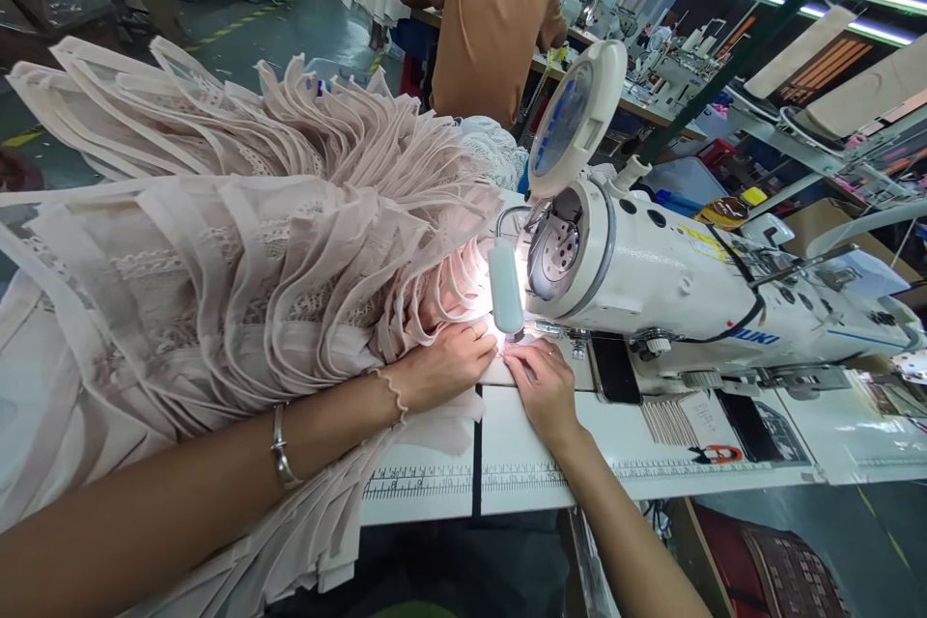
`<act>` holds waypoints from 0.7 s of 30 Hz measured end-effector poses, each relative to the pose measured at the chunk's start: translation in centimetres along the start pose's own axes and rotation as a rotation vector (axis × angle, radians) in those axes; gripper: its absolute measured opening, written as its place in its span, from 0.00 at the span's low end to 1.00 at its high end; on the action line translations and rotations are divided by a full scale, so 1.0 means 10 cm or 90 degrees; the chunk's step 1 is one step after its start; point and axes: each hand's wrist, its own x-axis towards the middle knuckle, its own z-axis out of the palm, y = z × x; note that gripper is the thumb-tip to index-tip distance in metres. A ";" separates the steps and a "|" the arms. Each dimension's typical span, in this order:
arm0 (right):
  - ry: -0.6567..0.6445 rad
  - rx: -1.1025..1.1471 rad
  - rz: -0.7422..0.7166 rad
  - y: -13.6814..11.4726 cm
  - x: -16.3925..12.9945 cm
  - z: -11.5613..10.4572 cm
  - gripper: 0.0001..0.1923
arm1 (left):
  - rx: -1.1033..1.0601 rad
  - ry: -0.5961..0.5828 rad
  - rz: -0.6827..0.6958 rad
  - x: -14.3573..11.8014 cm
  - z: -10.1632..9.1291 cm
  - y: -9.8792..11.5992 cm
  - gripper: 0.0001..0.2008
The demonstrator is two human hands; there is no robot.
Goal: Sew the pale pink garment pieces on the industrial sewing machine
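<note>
Pleated pink fabric point(217, 251) spills nearest across the white worktop point(608, 463), its edge fed under the sewing machine point(688, 280). Beside it, the lamp point(505, 288) lights both hands: the left hand point(445, 367) lies flat, pressing the fabric down, while the right hand point(545, 386) rests with fingers together, fingertips on the fabric edge by the needle
</note>
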 end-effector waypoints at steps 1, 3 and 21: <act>-0.006 0.001 -0.014 0.01 0.00 -0.01 0.08 | -0.001 0.014 -0.002 0.00 0.03 -0.01 0.12; -0.006 0.000 -0.028 0.01 -0.01 -0.03 0.08 | 0.001 0.032 -0.006 0.00 0.08 -0.01 0.14; -0.011 -0.023 -0.045 -0.02 -0.01 -0.08 0.16 | -0.031 -0.032 -0.049 0.03 0.06 0.03 0.15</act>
